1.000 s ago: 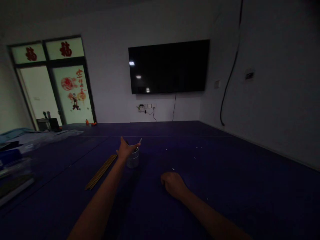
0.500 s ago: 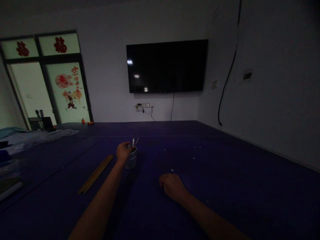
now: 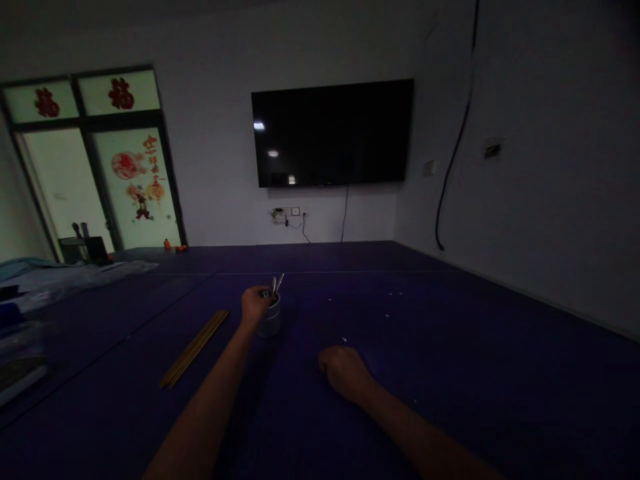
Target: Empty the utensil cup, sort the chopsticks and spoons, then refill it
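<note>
A pale grey cup stands on the dark blue tabletop, left of centre. Two shiny metal utensil handles stick up out of it; their lower ends are hidden inside. My left hand is closed on the cup's rim from the left, fingertips over the edge. To the left of that hand lies a bundle of wooden chopsticks, side by side and slanting. My right hand rests on the tabletop with its fingers curled in; whether anything is inside them is hidden.
Small white scraps dot the blue table. Clear plastic sheeting and a clear container lie at the left. Small orange objects sit at the far edge. A television hangs on the wall, and a black cable dangles at the right.
My left hand and the cup have shifted slightly to the right together. The metal handles now lean differently and stand closer together. My right hand stays in place.
</note>
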Motion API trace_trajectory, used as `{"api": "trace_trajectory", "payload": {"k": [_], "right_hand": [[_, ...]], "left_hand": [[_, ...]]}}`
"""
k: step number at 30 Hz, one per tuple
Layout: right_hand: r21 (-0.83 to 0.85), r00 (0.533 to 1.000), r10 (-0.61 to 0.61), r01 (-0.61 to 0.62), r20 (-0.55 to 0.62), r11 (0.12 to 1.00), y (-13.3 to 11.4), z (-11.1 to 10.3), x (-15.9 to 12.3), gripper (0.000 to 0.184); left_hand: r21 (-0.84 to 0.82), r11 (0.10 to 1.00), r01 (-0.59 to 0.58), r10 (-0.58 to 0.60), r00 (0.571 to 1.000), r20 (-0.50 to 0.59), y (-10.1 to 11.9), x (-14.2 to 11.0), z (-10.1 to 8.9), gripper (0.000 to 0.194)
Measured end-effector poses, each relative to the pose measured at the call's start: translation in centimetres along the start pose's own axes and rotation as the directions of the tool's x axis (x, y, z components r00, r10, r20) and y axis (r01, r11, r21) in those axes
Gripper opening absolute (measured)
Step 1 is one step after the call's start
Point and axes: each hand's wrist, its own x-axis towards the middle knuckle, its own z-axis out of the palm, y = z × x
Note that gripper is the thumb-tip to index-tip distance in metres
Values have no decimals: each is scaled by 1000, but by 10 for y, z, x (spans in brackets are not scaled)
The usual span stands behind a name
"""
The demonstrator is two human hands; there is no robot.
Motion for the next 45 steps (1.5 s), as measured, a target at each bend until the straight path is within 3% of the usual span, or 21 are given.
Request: {"api": "trace_trajectory", "payload": {"k": [13, 24, 45], "right_hand": [[0, 1000, -7, 7, -12, 1000, 2, 2, 1, 28], [-13, 1000, -8, 8, 0, 1000, 1, -1, 0, 29], [26, 1000, -16, 16, -15, 1000, 3, 3, 0, 29]], "left_hand": [[274, 960, -66, 74, 997, -19, 13, -6, -8, 30], [298, 946, -125, 139, 990, -26, 12, -3, -8, 23], [291, 952, -93, 83, 995, 47, 3, 5, -9, 19]]}}
